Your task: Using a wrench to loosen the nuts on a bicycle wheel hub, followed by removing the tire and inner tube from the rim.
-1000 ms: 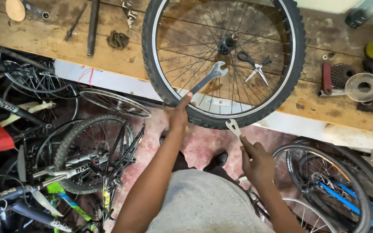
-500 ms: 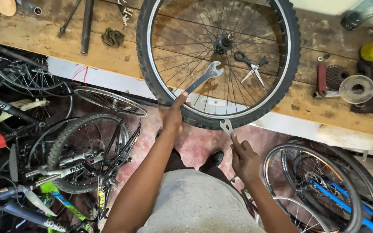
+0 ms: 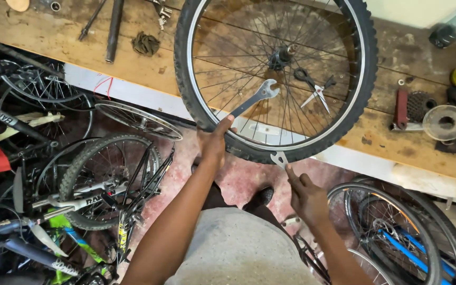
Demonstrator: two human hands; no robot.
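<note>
Hiding wrench [image 3: 279, 159] handle, right hand [image 3: 306, 196], tyre [image 3: 270, 150] overlapping

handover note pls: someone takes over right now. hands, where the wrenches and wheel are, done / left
Left hand: shut on the large open-end wrench, whose head lies over the spokes short of the hub.
Right hand: shut on the small flat wrench, its head just under the tyre's lower edge.
Bicycle wheel: flat on the wooden workbench, overhanging the front edge. Scissors lie beneath the spokes beside the hub.
Done: both wrenches in hand.
Left: neither wrench is on the hub yet, so any axle work looks unstarted.
</note>
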